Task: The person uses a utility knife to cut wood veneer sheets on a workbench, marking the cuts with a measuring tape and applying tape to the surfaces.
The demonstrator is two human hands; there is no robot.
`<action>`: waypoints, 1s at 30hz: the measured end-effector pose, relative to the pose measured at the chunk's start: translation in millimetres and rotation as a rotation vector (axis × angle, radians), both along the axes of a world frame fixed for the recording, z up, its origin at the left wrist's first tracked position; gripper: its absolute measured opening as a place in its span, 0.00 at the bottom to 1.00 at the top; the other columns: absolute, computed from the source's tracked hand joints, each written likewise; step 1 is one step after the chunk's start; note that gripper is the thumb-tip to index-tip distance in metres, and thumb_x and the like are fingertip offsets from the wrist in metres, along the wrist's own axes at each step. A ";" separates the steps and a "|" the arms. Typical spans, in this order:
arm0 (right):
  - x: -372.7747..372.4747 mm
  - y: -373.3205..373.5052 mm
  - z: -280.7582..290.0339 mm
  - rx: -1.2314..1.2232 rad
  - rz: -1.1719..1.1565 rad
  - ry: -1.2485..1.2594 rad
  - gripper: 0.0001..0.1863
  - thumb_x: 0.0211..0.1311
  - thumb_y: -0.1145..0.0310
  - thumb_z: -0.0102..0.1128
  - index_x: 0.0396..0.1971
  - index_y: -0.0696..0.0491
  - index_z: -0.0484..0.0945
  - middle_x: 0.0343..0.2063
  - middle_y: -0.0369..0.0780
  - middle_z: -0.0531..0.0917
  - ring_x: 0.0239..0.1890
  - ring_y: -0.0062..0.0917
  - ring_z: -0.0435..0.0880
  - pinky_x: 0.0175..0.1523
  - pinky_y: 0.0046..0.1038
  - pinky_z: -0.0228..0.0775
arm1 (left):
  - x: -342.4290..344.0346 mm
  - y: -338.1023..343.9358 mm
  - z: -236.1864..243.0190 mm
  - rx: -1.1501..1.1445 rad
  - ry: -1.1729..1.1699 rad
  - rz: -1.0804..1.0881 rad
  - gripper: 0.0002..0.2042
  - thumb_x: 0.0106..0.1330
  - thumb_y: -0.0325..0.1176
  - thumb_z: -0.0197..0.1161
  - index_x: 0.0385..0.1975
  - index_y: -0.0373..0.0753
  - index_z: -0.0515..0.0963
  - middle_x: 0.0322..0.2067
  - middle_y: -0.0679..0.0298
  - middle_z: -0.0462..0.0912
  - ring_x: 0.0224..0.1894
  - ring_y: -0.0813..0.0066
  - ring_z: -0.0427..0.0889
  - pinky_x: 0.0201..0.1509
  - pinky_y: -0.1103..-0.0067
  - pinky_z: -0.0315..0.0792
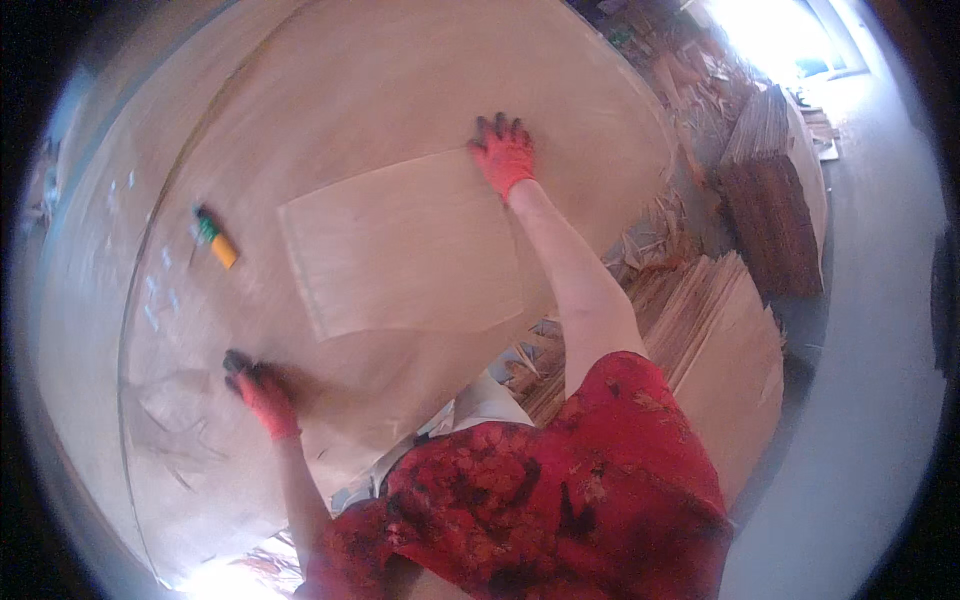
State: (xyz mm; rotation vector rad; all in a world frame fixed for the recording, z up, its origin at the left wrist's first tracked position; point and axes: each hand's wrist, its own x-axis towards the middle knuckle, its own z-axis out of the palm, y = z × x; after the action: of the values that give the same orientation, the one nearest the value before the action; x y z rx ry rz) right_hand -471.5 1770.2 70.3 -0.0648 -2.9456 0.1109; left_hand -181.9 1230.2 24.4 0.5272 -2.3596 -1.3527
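Observation:
A wide sheet of pale wood veneer [400,90] spreads beneath both hands, with a smaller, roughly rectangular veneer piece [405,250] lying on top. My right hand [503,155], in a red glove with dark fingertips, rests flat at the far right corner of the small piece, fingers spread. At the near left, my left hand [265,398], gloved alike, is low over the large sheet, apart from the small piece. Its fingers reach forward, and nothing shows in them. Beyond it lies a short green-and-yellow object [217,238] with a dark end, resembling a tool handle.
Stacked veneer sheets [725,345] stand close by my right arm. Farther right is another tall stack [775,195]. Broken veneer scraps [695,75] litter the area past the sheet's right edge. A grey floor [870,350] runs along the right side.

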 end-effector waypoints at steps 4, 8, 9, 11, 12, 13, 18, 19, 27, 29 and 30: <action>-14.8 -17.0 -13.3 -0.080 0.025 -0.068 0.36 0.65 0.39 0.49 0.70 0.38 0.63 0.73 0.46 0.57 0.74 0.51 0.50 0.73 0.62 0.36 | 7.8 -1.6 7.8 -0.453 -0.159 -0.005 0.25 0.75 0.31 0.47 0.70 0.32 0.58 0.71 0.50 0.61 0.74 0.57 0.56 0.78 0.68 0.43; -24.6 -21.2 -18.9 -0.156 0.011 -0.033 0.37 0.64 0.38 0.50 0.69 0.40 0.65 0.73 0.47 0.57 0.75 0.51 0.49 0.73 0.62 0.32 | 0.2 -8.7 7.3 -0.571 -0.186 -0.092 0.28 0.74 0.32 0.46 0.73 0.33 0.53 0.73 0.51 0.57 0.75 0.57 0.55 0.78 0.68 0.44; -28.2 -20.5 -19.8 -0.168 0.014 -0.023 0.36 0.64 0.39 0.51 0.69 0.40 0.65 0.73 0.47 0.57 0.75 0.50 0.49 0.73 0.62 0.33 | -1.1 -13.2 3.8 -0.530 -0.175 -0.075 0.28 0.74 0.32 0.47 0.73 0.34 0.54 0.73 0.51 0.57 0.75 0.58 0.55 0.78 0.68 0.45; -32.5 -14.0 -22.2 -0.193 0.028 0.003 0.36 0.63 0.39 0.52 0.68 0.41 0.67 0.72 0.46 0.58 0.74 0.49 0.48 0.74 0.60 0.34 | 0.5 -9.2 -4.2 -0.449 -0.150 -0.032 0.28 0.74 0.32 0.47 0.73 0.35 0.54 0.73 0.52 0.56 0.74 0.59 0.56 0.77 0.68 0.48; -34.1 -14.2 -20.6 -0.212 0.036 0.003 0.36 0.64 0.40 0.52 0.68 0.41 0.67 0.72 0.46 0.57 0.75 0.49 0.48 0.74 0.59 0.33 | -1.5 -8.2 -4.3 -0.490 -0.144 -0.045 0.27 0.75 0.32 0.47 0.73 0.36 0.55 0.72 0.53 0.58 0.74 0.60 0.56 0.77 0.68 0.50; -37.7 -13.8 -18.7 -0.223 0.035 -0.002 0.35 0.64 0.40 0.52 0.68 0.41 0.67 0.72 0.46 0.57 0.75 0.49 0.47 0.74 0.59 0.33 | -2.1 -5.0 -7.2 -0.401 -0.119 -0.025 0.27 0.75 0.33 0.47 0.72 0.35 0.56 0.72 0.53 0.58 0.74 0.60 0.57 0.77 0.68 0.50; -42.9 -15.0 -17.7 -0.187 0.029 -0.043 0.35 0.65 0.41 0.50 0.68 0.42 0.66 0.72 0.45 0.57 0.75 0.49 0.46 0.74 0.60 0.34 | -2.8 13.5 -5.6 -0.097 -0.029 0.049 0.26 0.75 0.33 0.49 0.72 0.34 0.57 0.71 0.54 0.61 0.73 0.61 0.59 0.76 0.68 0.53; -43.6 -16.4 -18.1 -0.171 0.026 -0.059 0.35 0.65 0.41 0.49 0.68 0.42 0.66 0.72 0.45 0.57 0.75 0.49 0.46 0.74 0.60 0.34 | -3.3 18.6 -7.7 -0.179 -0.046 0.044 0.27 0.75 0.33 0.49 0.72 0.34 0.57 0.71 0.54 0.61 0.72 0.61 0.59 0.75 0.68 0.53; -31.9 -33.3 -5.1 -0.319 0.280 0.027 0.29 0.61 0.47 0.56 0.58 0.48 0.75 0.59 0.45 0.76 0.61 0.48 0.71 0.63 0.54 0.63 | 22.2 -35.1 -51.9 0.368 0.093 0.105 0.26 0.75 0.33 0.50 0.70 0.32 0.58 0.69 0.53 0.63 0.71 0.63 0.61 0.75 0.69 0.54; -16.2 8.1 -14.6 -0.495 0.405 0.342 0.23 0.61 0.58 0.59 0.54 0.52 0.77 0.54 0.46 0.80 0.56 0.47 0.76 0.61 0.44 0.68 | -2.6 -5.7 -53.6 0.146 0.019 0.086 0.25 0.73 0.25 0.50 0.69 0.34 0.61 0.67 0.61 0.68 0.66 0.67 0.68 0.71 0.73 0.60; 2.2 14.0 -13.4 -0.521 0.432 0.326 0.23 0.61 0.60 0.60 0.56 0.53 0.76 0.56 0.47 0.79 0.58 0.47 0.75 0.63 0.45 0.66 | 0.1 -8.0 -47.2 0.191 0.043 0.075 0.23 0.73 0.26 0.50 0.69 0.35 0.64 0.65 0.62 0.70 0.62 0.70 0.70 0.68 0.75 0.62</action>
State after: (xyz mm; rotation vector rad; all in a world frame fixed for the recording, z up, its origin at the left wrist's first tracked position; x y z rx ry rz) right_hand -469.3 1784.2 56.9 0.4685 -2.4838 0.8551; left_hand -181.8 1222.2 -22.8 0.6280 -2.1668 -1.5479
